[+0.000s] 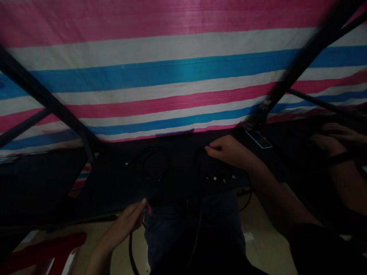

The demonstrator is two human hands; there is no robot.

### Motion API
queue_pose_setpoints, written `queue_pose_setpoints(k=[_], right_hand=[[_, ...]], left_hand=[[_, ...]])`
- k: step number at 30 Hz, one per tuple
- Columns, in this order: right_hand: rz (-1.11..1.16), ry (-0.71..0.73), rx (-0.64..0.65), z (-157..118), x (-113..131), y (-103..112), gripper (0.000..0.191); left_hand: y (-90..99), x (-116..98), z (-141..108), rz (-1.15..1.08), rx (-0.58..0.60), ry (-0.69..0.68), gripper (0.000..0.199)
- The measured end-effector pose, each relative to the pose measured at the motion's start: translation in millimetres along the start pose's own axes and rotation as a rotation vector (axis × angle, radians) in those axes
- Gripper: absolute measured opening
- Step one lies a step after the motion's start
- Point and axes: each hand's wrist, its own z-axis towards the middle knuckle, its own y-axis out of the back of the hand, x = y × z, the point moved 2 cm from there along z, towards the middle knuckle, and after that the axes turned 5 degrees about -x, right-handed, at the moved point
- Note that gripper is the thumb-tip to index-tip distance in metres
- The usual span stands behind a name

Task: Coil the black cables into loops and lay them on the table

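On the dark table lies a coiled black cable with a light plug at its left end. Right of it are more black cables, with several pale connector ends near the table's front edge. My right hand is closed over the back of these cables, fingers curled round what looks like part of a black cable. My left hand is at the front edge, above my lap, its fingers pressed together; what they hold, if anything, is too dark to make out. A black cable hangs below it.
A phone lies at the back right. Another person's hands are at the far right. Dark metal bars slope on both sides before a striped pink, white and blue sheet. Something red is at the lower left.
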Motion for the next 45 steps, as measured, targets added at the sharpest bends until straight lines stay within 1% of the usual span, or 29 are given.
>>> queue_pose_setpoints(k=[2,3,4,6,7,8,9,10,12,14,15,17,19,20,21,24,26,28,30,33,35,37,39,41,43,45], right_hand=[[-0.044,0.011,0.013,7,6,-4,0.048],[-0.067,0.015,0.029,9,9,-7,0.048],[-0.090,0.024,0.046,10,11,-10,0.048],[-0.124,0.056,0.076,12,19,-17,0.046],[-0.133,0.074,0.080,13,24,-20,0.045],[-0.137,0.088,0.077,14,30,-24,0.044],[-0.136,0.095,0.075,15,35,-27,0.043],[-0.132,0.097,0.079,16,40,-30,0.043],[-0.117,0.098,0.100,15,47,-35,0.042],[-0.085,0.096,0.136,12,47,-39,0.042],[-0.058,0.095,0.165,8,45,-41,0.043],[0.013,0.092,0.264,0,39,-45,0.044],[0.056,0.094,0.363,-7,34,-51,0.044],[0.042,0.088,0.382,-10,32,-54,0.043],[0.004,0.074,0.374,-12,30,-58,0.042],[-0.138,0.009,0.259,-12,27,-70,0.041],[-0.141,-0.007,0.212,-11,25,-77,0.043],[-0.105,0.007,0.172,-12,22,-78,0.046],[-0.101,-0.003,0.109,-15,15,-72,0.047],[-0.131,-0.081,-0.011,-23,-6,-51,0.046],[-0.105,-0.128,-0.075,-31,-23,-34,0.047],[-0.014,-0.162,-0.082,-37,-38,-17,0.051],[0.084,-0.187,0.024,-41,-46,-6,0.057],[0.142,-0.186,0.183,-41,-44,-1,0.061],[0.175,-0.147,0.321,-37,-33,-6,0.061],[0.215,-0.084,0.428,-32,-16,-18,0.059]], left_hand=[[-23.8,-26,13,0.017,0.161,-0.027,0.064],[-34.9,-40,19,-0.020,0.247,-0.047,0.066],[-45.1,-55,24,-0.104,0.308,-0.070,0.068],[-65.3,-83,34,-0.341,0.409,-0.107,0.072],[-76.0,-96,36,-0.468,0.501,-0.106,0.077],[-85.8,-107,38,-0.587,0.562,-0.104,0.077],[-93.8,-118,40,-0.693,0.567,-0.108,0.074],[-99.8,-126,40,-0.785,0.543,-0.111,0.069],[-104.7,-136,38,-0.903,0.474,-0.094,0.051],[-101.0,-138,34,-0.909,0.459,-0.046,0.037],[-96.7,-137,32,-0.872,0.471,-0.023,0.035],[-86.1,-131,30,-0.732,0.487,-0.015,0.037],[-76.8,-126,30,-0.546,0.470,-0.060,0.038],[-73.7,-124,32,-0.450,0.458,-0.086,0.039],[-71.6,-122,35,-0.361,0.441,-0.107,0.039],[-68.9,-123,47,-0.204,0.378,-0.121,0.036],[-66.5,-126,54,-0.184,0.335,-0.119,0.034],[-62.0,-127,58,-0.223,0.326,-0.115,0.031],[-55.1,-123,60,-0.295,0.372,-0.088,0.028],[-40.9,-108,60,-0.396,0.509,-0.053,0.022],[-31.2,-98,61,-0.463,0.595,-0.046,0.025],[-24.3,-91,61,-0.509,0.665,-0.027,0.031],[-21.0,-89,62,-0.503,0.706,-0.012,0.033],[-20.0,-94,62,-0.460,0.692,-0.031,0.033],[-20.0,-104,63,-0.381,0.638,-0.085,0.033],[-21.2,-115,62,-0.263,0.617,-0.127,0.034]])
